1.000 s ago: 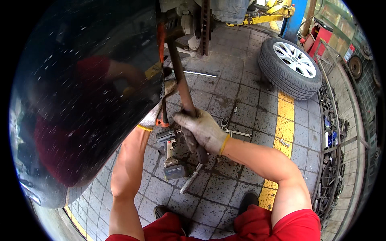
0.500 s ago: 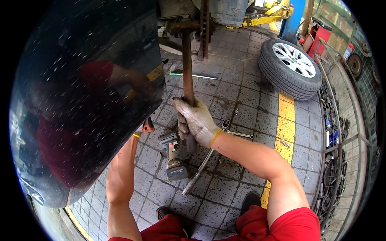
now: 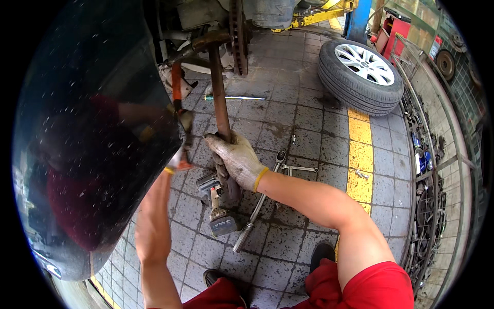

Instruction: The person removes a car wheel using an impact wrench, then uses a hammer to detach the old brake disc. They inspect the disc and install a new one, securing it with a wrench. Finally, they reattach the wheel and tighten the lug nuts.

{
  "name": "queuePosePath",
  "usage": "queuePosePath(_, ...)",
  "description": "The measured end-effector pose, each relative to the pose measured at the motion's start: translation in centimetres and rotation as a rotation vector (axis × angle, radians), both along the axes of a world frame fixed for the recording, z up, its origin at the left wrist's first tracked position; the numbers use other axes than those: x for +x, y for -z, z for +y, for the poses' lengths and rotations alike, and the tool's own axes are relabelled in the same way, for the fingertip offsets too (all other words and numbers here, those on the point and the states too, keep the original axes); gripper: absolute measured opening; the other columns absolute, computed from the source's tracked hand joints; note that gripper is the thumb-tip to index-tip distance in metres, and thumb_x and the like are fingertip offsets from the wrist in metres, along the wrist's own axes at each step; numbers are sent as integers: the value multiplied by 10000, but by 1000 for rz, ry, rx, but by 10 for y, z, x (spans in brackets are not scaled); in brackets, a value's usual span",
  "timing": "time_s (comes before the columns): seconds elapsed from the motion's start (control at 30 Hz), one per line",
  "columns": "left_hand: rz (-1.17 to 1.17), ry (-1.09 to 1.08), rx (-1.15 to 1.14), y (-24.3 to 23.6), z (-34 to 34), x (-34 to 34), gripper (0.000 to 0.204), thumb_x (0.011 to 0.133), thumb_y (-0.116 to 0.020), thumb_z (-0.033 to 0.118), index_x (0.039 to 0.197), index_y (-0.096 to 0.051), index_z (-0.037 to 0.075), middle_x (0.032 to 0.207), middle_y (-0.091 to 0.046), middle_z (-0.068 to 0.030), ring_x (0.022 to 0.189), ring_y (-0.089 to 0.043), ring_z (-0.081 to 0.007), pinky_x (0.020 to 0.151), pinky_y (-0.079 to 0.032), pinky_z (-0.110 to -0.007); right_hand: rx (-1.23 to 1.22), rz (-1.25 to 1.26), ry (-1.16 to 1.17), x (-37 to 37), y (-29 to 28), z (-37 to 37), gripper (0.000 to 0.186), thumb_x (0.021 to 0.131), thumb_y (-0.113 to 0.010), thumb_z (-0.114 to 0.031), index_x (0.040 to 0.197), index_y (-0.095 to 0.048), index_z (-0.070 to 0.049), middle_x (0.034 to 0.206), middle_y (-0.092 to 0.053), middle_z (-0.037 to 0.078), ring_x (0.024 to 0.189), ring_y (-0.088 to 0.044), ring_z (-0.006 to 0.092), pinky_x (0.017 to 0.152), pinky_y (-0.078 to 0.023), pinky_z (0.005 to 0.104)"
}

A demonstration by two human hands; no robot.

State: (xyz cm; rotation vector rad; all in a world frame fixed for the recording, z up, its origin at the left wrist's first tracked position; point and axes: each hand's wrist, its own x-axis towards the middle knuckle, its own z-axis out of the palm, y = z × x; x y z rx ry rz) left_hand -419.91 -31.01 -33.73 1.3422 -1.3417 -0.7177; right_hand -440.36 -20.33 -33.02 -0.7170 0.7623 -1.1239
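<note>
Right grip (image 3: 236,157): soiled white glove, yellow cuff, and it's closed right round the shaft of a long brown-handled hammer (image 3: 219,100)!
Hammer's place: up off the floor, head beside the rust-brown brake disc (image 3: 237,44); whether anything touches, I can't tell.
Left grip (image 3: 177,156): half hidden by the glossy dark car panel (image 3: 92,154), a little blurred, fingers curled round a long orange-and-black tool (image 3: 176,82).
Grey tiled floor (image 3: 278,257): black-speckled and busy! A grey-and-beige cordless power tool (image 3: 216,206), a long silver ratchet bar (image 3: 250,223) to its right, a silver spanner (image 3: 303,169) by the ratchet's head.
Farther up the floor: a green-handled screwdriver (image 3: 236,98) lies crosswise, a small silver socket (image 3: 293,139) nearer.
Yellow painted stripe (image 3: 360,139): small silver bolts (image 3: 362,174) on it, a silver-spoked wheel with black tyre (image 3: 365,65) at its far end.
Floor's right edge: a grey metal rack (image 3: 437,172), crammed with parts.
Back of the room: blue lift post (image 3: 358,20), yellow lift arm (image 3: 319,19) to its left, red cabinet (image 3: 400,32) to its right.
</note>
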Motion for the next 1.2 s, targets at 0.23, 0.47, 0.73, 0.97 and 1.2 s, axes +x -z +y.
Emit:
queuePosePath(0.23,129,37,-14,-19,-3,33,185,1026,-749,249,1070,-634,111,768,-570,36,525,-498,-79,458,-404,-242,13,31,-7,0,-5,1,272,1026,-718,-300,992,-577,-69,694,-518,-2,498,-469,115,457,-424,330)
queuePosePath(0.47,120,42,-10,-8,-7,20,161,1034,-739,223,1085,-628,119,770,-560,45,518,-473,-65,445,-389,-230,7,-36,-26,5,-8,-1,256,1024,-718,-284,993,-566,-81,688,-504,-9,495,-455,114,457,-415,319)
queuePosePath(0.73,653,339,78,0,19,36,138,1043,-728,194,1102,-621,128,773,-547,55,509,-444,-49,431,-373,-215,34,20,-143,-22,-7,16,265,1027,-710,-294,1050,-548,-85,695,-519,2,521,-502,123,476,-454,320)
queuePosePath(0.97,920,465,345,-25,95,-51,229,1052,-663,184,1243,-647,59,1219,-712,-170,1109,-705,-338,947,-610,-470,-129,427,-250,-30,10,57,364,1028,-678,-356,1082,-624,1,796,-622,42,709,-580,146,648,-544,343)
queuePosePath(1.2,1074,536,323,-11,85,-53,410,997,-647,16,1395,-550,-1,1249,-673,-211,989,-689,-308,877,-624,-390,-247,569,-568,-31,9,62,592,981,-684,-593,1098,-664,-14,870,-699,109,783,-692,249,790,-583,416)
